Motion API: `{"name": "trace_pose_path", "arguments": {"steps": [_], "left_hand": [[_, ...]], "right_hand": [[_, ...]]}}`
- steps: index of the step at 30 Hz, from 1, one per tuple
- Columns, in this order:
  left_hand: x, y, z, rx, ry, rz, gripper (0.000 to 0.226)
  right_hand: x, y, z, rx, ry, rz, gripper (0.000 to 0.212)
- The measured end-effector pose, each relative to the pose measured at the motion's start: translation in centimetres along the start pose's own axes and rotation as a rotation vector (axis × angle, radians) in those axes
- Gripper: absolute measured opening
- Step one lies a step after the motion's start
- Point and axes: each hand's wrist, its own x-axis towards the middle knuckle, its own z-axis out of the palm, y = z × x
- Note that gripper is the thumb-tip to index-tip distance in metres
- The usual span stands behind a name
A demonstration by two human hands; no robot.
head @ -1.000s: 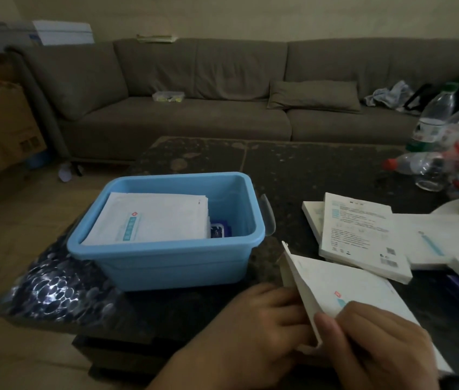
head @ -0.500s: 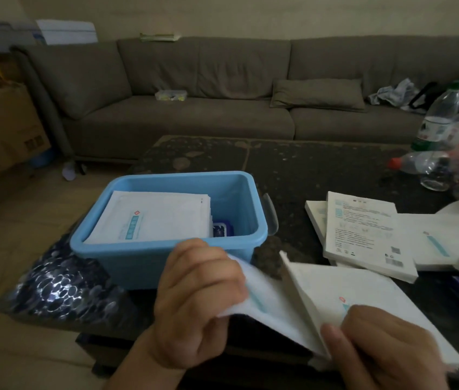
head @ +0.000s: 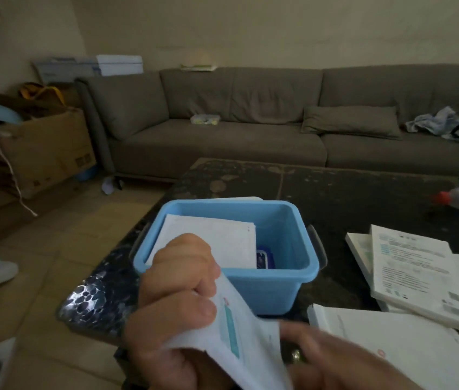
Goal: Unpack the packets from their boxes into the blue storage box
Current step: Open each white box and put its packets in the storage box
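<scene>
Gripping a white packet [head: 234, 333], the left hand [head: 174, 299] hangs just short of the blue storage box [head: 264, 285], presumably for dropping (right hand [head: 335, 358] blurred, grip unclear).

1. Single head-worn view, wide-angle, looking forward and slightly down from just above the near edge of the dark table [head: 335, 192].
2. Very close to the left hand [head: 177, 299] and the blurred right hand [head: 335, 358], both at the bottom edge.
3. Blue storage box [head: 264, 288] near, centred low.
4. Facing the grey sofa [head: 250, 128] and wall across the room.
5. Cardboard carton [head: 39, 153] at left; white boxes [head: 419, 277] cropped at right.
6. No second view to share with.
</scene>
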Motion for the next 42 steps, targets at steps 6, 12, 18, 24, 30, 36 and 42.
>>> {"name": "trace_pose_path", "arguments": {"steps": [6, 12, 18, 24, 30, 36, 42], "left_hand": [[-0.8, -0.6, -1.5, -0.006, 0.113, -0.244, 0.037], [-0.2, -3.8, -3.6, 0.234, -0.238, -0.823, 0.022], [-0.6, -4.6, -3.7, 0.425, -0.71, -1.027, 0.037], [0.2, -4.3, -3.9, 0.458, -0.911, -0.985, 0.033], [0.4, -3.9, -3.8, 0.46, -0.983, -1.095, 0.048], [0.3, -4.3, -4.2, 0.522, -1.153, -1.113, 0.055], [-0.5, -5.1, -4.6, 0.459, -1.011, -0.967, 0.047]], "right_hand": [[5.9, -7.2, -2.2, -0.004, 0.416, -0.288, 0.066], [11.2, -8.7, -3.1, -0.286, 0.468, -0.216, 0.053], [12.9, -7.7, -4.3, -0.681, 0.442, -0.115, 0.044], [13.5, -9.0, -5.5, -1.183, 0.47, -0.163, 0.036], [14.7, -7.4, -5.5, -1.327, 0.206, -0.284, 0.073], [15.5, -6.8, -5.9, -1.277, 0.075, -0.184, 0.072], [9.7, -6.4, -5.1, -1.211, 0.467, -0.561, 0.054]]}}
